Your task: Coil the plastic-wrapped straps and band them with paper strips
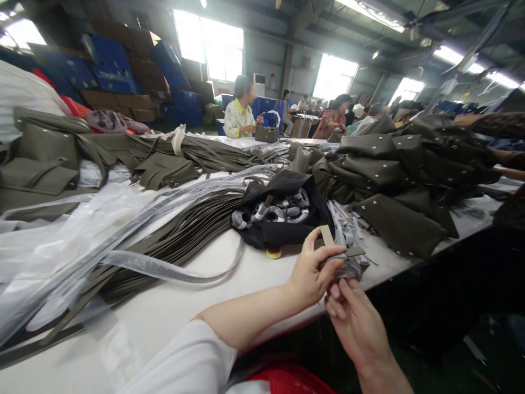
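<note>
My left hand (312, 271) pinches the end of a short olive-green strap (351, 253) wrapped in clear film, at the white table's (172, 306) front edge. My right hand (356, 317) sits just below, fingers curled under the same strap and its crinkled film (350, 268). A black bag (283, 210) full of film-wrapped metal rings lies open just behind my hands. A small yellow tape roll (274, 253) rests in front of that bag.
Long olive straps (172, 235) in plastic sleeves fan across the table at left. Olive handbags (394, 175) with studs are piled at right, more bag parts (41, 164) far left. Other people (240, 112) work at a far table. Blue and brown boxes (115, 71) stack behind.
</note>
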A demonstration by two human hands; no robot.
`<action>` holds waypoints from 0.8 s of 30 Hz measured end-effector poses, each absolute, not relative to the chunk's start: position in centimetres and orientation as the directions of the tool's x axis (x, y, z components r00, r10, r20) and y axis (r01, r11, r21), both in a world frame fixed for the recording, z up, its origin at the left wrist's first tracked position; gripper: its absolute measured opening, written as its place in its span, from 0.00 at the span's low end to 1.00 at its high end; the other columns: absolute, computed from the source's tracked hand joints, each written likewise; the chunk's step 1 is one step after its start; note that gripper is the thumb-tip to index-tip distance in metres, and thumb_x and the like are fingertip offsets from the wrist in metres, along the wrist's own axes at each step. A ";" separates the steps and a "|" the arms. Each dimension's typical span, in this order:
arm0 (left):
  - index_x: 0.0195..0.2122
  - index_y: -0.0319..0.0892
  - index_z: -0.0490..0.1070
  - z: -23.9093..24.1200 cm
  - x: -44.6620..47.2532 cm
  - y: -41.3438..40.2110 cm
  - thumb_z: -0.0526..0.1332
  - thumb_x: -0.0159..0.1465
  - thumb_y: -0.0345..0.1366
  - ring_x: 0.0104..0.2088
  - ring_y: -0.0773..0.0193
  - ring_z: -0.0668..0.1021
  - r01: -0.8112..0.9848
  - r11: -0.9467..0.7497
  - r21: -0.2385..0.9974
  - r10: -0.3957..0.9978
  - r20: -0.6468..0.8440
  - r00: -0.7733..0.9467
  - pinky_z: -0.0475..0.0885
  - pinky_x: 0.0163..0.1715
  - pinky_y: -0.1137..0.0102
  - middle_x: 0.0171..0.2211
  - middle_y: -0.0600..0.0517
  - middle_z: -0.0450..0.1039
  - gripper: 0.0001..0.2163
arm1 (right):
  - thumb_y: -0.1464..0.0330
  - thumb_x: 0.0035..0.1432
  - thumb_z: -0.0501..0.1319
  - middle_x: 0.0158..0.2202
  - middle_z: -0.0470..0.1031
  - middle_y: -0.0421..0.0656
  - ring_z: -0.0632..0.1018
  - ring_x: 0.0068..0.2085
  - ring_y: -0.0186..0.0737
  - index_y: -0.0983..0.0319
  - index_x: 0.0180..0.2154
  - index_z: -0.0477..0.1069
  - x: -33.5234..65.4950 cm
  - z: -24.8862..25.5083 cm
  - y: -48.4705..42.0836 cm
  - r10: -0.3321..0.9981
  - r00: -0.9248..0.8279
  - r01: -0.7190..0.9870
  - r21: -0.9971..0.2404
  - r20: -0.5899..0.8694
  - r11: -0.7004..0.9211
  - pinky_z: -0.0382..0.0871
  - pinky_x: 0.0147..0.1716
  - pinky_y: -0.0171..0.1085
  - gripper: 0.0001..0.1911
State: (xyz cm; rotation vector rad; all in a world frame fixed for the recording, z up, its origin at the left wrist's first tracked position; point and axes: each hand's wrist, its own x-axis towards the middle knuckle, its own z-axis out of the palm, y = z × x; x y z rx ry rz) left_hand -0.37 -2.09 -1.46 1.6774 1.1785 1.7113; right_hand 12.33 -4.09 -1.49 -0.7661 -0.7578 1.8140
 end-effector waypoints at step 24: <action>0.46 0.34 0.78 -2.1 0.4 -0.6 0.61 0.63 0.49 0.24 0.69 0.70 -0.072 -0.179 0.981 0.983 0.174 -0.062 0.66 0.25 0.75 0.28 0.50 0.75 0.22 | 0.58 0.52 0.72 0.37 0.83 0.46 0.83 0.38 0.41 0.62 0.42 0.75 14.6 -1.1 -4.5 0.995 -0.079 -0.219 -0.972 -0.063 -0.079 0.77 0.31 0.32 0.20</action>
